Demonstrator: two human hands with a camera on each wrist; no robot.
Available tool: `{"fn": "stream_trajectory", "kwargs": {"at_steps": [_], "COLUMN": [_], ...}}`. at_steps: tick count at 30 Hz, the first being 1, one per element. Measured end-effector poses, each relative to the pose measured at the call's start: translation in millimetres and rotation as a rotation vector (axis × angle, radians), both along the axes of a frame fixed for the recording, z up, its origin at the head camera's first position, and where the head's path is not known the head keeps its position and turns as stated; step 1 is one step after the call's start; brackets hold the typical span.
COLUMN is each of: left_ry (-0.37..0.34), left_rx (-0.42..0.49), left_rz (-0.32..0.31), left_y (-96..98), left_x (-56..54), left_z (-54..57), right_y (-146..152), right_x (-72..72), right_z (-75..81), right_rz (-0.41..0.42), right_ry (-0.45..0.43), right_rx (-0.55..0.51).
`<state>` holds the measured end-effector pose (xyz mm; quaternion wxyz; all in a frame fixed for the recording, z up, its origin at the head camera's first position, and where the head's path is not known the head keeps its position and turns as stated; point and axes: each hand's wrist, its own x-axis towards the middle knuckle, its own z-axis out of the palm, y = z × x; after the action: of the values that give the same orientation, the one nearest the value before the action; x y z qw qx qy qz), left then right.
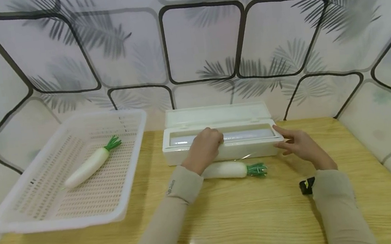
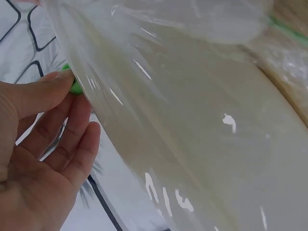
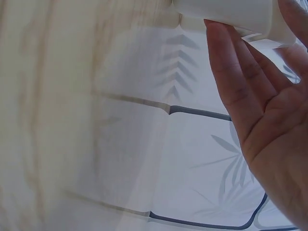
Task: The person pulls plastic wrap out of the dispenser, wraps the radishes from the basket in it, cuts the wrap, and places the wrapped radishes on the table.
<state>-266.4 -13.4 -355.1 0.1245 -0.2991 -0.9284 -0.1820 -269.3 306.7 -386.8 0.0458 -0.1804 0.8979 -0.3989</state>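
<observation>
A white cling film dispenser (image 1: 250,150) stands by the wall with its lid (image 1: 216,114) raised and a film roll (image 1: 252,134) inside. My left hand (image 1: 204,147) is over its front edge. In the left wrist view, thumb and fingers pinch a small green slide cutter (image 2: 76,88) beside a stretched sheet of clear film (image 2: 168,125). My right hand (image 1: 303,147) grips the dispenser's right end, fingers against it in the right wrist view too. A white radish (image 1: 228,170) with green tops lies before the dispenser under film, its left end hidden by my left wrist.
On the left, a white plastic basket (image 1: 65,224) holds another white radish (image 1: 89,167) with green tops. Behind the wooden table (image 1: 251,221) rises a wall covering (image 1: 204,43) with leaf patterns. A small black device (image 1: 307,186) is at my right wrist.
</observation>
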Motion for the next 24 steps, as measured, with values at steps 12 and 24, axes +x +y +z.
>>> {"fn": "stream_trajectory", "kwargs": {"at_steps": [12, 24], "left_ry": [-0.014, 0.048], "left_rx": [0.129, 0.197], "left_rz": [0.077, 0.150], "left_y": [-68.4, -106.3], "left_x": [6.3, 11.9], "left_z": [-3.5, -7.0], "right_y": [-0.9, -2.9], "right_x": [-2.1, -0.9], "right_z": [0.6, 2.6], "right_rz": [-0.010, -0.030], "right_ry": [-0.025, -0.025], "right_rx": [0.007, 0.031]}}
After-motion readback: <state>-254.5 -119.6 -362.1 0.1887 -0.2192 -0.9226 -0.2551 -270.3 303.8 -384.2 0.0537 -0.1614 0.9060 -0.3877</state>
